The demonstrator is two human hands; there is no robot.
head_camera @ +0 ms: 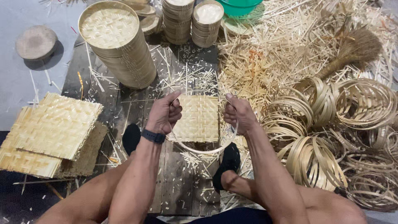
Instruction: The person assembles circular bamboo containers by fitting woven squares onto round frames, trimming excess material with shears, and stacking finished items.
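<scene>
My left hand (165,114) and my right hand (237,113) each grip one side of a thin bamboo hoop (206,150), held upright above the dark wooden boards. A square woven bamboo mat (201,118) sits inside the hoop, between my two hands. A black watch is on my left wrist. My feet in black socks rest on the boards just below the hoop.
A stack of square woven mats (52,132) lies at the left. Tall stacks of round woven trays (120,45) stand ahead, with smaller stacks (207,23) behind. Coiled bamboo hoops (331,128) pile up at the right, beside loose strips (282,45) and a broom (352,52).
</scene>
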